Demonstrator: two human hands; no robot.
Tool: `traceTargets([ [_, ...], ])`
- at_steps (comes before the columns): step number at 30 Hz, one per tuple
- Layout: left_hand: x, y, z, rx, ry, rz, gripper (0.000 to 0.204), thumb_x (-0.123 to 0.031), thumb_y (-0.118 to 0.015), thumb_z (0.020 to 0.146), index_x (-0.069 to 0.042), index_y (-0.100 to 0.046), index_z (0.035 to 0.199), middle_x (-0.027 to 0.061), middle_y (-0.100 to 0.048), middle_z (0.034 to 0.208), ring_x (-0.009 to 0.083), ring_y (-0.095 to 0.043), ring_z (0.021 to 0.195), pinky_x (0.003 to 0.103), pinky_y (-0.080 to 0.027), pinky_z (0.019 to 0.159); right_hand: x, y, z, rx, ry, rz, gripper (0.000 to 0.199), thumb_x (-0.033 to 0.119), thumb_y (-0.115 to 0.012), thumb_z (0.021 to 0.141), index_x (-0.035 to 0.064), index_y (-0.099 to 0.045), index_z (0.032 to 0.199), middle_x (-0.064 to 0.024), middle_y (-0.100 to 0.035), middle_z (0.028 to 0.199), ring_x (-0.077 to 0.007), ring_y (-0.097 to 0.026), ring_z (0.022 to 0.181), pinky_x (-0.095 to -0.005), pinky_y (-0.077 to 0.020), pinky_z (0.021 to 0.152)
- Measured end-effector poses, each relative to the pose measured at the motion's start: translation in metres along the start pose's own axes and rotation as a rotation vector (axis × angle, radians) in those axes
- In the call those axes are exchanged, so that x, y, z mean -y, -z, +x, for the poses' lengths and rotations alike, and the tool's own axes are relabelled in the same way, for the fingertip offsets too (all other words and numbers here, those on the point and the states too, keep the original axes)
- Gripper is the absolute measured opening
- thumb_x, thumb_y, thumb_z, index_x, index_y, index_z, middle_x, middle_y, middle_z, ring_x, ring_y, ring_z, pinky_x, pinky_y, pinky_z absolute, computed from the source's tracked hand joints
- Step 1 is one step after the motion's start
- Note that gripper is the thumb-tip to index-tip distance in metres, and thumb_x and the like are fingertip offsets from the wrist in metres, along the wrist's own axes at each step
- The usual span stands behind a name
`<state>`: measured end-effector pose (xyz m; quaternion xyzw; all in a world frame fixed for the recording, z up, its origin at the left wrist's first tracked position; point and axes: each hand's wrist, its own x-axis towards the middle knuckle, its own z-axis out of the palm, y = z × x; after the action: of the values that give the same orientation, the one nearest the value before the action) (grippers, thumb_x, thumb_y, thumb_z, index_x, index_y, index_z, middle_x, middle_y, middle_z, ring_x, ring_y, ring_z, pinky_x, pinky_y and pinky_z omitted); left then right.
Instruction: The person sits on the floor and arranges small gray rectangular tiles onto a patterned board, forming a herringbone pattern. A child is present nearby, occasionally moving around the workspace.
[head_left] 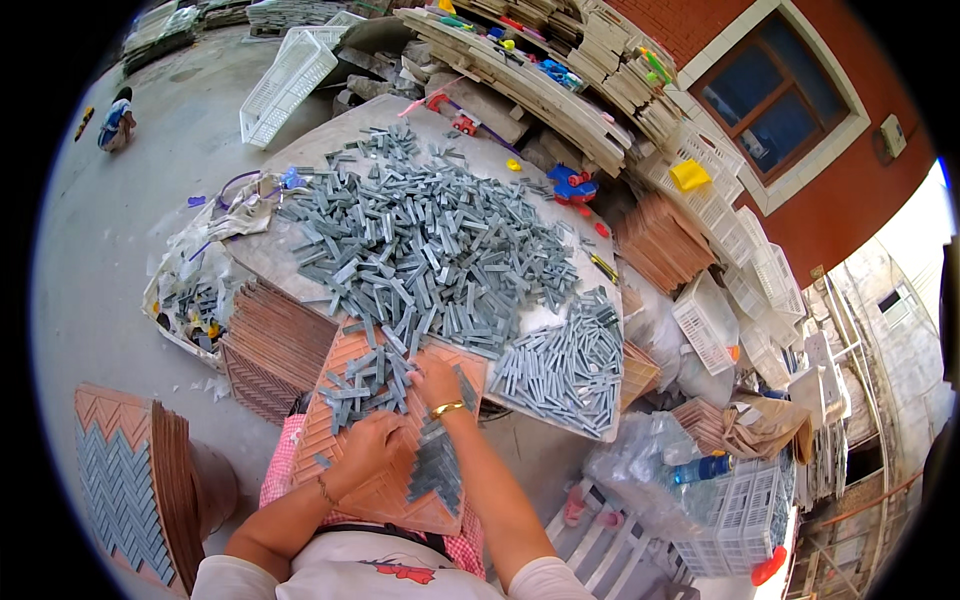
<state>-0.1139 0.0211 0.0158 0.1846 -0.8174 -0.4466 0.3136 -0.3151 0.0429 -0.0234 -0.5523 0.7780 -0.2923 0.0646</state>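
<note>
an orange tray (392,492) with a zigzag pattern lies slanted over the person's lap, its far end at the near edge of the table (540,320). grey strips (436,470) fill the grooves by the tray's right edge, down to its near right corner, and a loose heap (358,388) sits toward its far left corner. the person's right hand (436,384) is at the right side of this heap, fingers bent; whether they grip a strip cannot be told. the left hand (372,443) is over the middle of the tray, fingers curled inward, and one cannot tell what they hold, if anything. beyond, a big pile (420,240) of grey strips covers most of the table, with a smaller pile of thin pieces (565,365) at its near right corner. a yellow knife (603,266) lies by the right edge. a stack of trays (275,335) stands beside the near left corner, and a bag (175,285) lies past the left edge.
</note>
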Motion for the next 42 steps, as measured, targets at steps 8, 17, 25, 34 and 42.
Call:
traceTargets([
  [8,0.025,0.021,-0.032,-0.069,0.137,-0.090,0.007,-0.001,-0.062,0.078,-0.001,-0.064,0.085,0.0122,-0.063,0.079,0.0274,-0.061,0.063,0.034,-0.048,0.056,-0.044,0.030,-0.016,0.054,-0.514,0.582,0.019,0.012,-0.061,0.085,0.0001,-0.064,0.099,-0.0063,-0.067,0.080,-0.0109,-0.062,0.065,-0.0219,-0.0474,0.055],
  [17,0.031,0.031,-0.040,-0.055,0.134,-0.137,0.008,0.001,-0.062,0.078,0.001,-0.065,0.086,0.0134,-0.063,0.078,0.0268,-0.060,0.062,0.032,-0.046,0.055,-0.066,0.077,-0.019,0.157,-0.305,0.071,0.016,0.015,-0.062,0.080,0.0021,-0.067,0.089,-0.0095,-0.068,0.079,-0.0193,-0.063,0.066,-0.0298,-0.0488,0.063],
  [25,0.023,0.048,-0.039,-0.041,0.143,-0.072,0.009,-0.001,-0.061,0.080,0.000,-0.065,0.088,0.0120,-0.061,0.076,0.0236,-0.058,0.063,0.030,-0.045,0.055,-0.057,0.049,-0.002,-0.019,-0.437,-0.018,0.014,0.017,-0.071,0.072,0.0045,-0.066,0.077,-0.0124,-0.066,0.076,-0.0253,-0.065,0.071,-0.0344,-0.0496,0.066],
  [34,0.029,0.048,-0.046,-0.053,0.197,-0.093,0.007,0.001,-0.060,0.080,0.001,-0.064,0.086,0.0115,-0.062,0.077,0.0213,-0.058,0.062,0.029,-0.045,0.055,-0.047,0.020,-0.025,-0.180,-0.327,-0.162,0.027,0.018,-0.080,0.062,0.0046,-0.060,0.074,-0.0106,-0.060,0.072,-0.0261,-0.059,0.064,-0.0354,-0.0471,0.060],
  [42,0.026,0.051,-0.048,-0.029,0.138,-0.012,0.006,0.001,-0.060,0.079,0.001,-0.064,0.084,0.0111,-0.063,0.076,0.0226,-0.059,0.064,0.031,-0.045,0.057,-0.001,0.017,-0.035,-0.037,-0.332,-0.117,0.023,0.022,-0.074,0.068,0.0076,-0.060,0.078,-0.0097,-0.058,0.077,-0.0286,-0.058,0.075,-0.0389,-0.0462,0.066],
])
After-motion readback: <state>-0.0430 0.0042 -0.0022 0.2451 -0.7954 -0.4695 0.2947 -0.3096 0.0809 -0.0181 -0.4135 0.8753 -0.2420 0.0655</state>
